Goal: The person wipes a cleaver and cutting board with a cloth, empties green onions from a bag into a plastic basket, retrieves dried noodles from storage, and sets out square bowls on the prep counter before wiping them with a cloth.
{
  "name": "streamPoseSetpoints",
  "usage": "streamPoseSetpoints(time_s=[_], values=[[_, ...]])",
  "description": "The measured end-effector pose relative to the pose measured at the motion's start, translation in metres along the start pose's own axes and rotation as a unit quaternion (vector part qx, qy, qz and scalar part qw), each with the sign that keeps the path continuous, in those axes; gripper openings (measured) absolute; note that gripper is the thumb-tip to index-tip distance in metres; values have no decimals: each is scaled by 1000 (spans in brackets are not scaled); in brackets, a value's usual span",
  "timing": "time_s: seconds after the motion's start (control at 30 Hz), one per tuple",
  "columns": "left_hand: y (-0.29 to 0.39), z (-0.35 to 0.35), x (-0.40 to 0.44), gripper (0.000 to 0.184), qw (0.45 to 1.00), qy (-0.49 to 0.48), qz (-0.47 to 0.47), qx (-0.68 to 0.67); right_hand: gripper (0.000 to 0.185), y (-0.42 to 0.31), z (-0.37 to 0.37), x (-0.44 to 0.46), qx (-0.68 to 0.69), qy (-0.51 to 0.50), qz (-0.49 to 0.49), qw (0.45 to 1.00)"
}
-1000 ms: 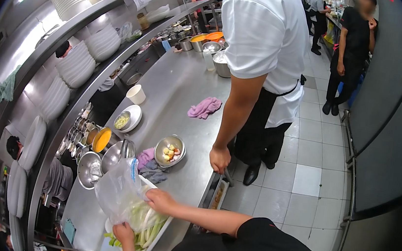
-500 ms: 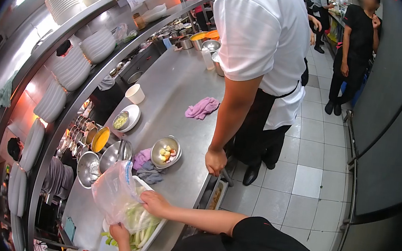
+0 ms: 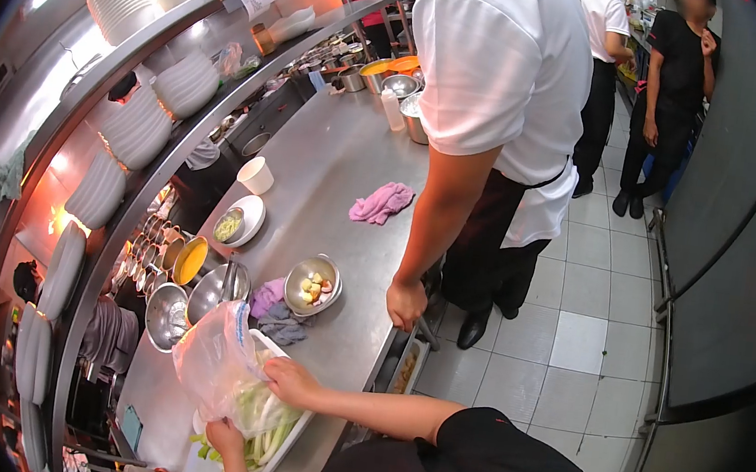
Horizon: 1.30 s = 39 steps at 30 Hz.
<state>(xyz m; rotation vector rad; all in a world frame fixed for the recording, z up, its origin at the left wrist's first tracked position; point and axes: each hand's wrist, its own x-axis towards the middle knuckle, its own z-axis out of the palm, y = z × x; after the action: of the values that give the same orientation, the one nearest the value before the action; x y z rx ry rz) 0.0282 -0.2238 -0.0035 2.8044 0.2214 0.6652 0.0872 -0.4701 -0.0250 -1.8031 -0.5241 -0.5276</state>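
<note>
A clear plastic bag [image 3: 213, 357] stands over a white tray [image 3: 298, 434] of cut green stalks [image 3: 266, 442], which look like celery or leek. My right hand [image 3: 290, 382] has its fingers closed on the bag's upper right side. Lower down, my left hand [image 3: 224, 437] pinches the bag's edge near some green leaves at the tray's left end. Pale green pieces show through the film. How much of the stalks is inside the bag I cannot tell.
Beyond the tray on the steel counter lie metal bowls [image 3: 168, 313], a colander [image 3: 313, 285] of cut pieces, grey and purple cloths [image 3: 282, 326] and a pink cloth [image 3: 382, 203]. A co-worker in white [image 3: 499, 73] leans a hand on the counter edge. Plate shelves [image 3: 134, 124] run along the left.
My hands and the bag have hardly moved. Another person in white and black has come into view in the aisle, and the near co-worker has shifted slightly right. A flame shows behind the shelf.
</note>
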Motion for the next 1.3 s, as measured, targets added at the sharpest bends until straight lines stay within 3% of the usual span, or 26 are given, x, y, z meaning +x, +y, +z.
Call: streamPoseSetpoints(time_s=[1.3], values=[[-5, 1, -5, 19, 999, -26, -24, -7, 16, 0, 1, 0, -1, -12, 13, 1000]])
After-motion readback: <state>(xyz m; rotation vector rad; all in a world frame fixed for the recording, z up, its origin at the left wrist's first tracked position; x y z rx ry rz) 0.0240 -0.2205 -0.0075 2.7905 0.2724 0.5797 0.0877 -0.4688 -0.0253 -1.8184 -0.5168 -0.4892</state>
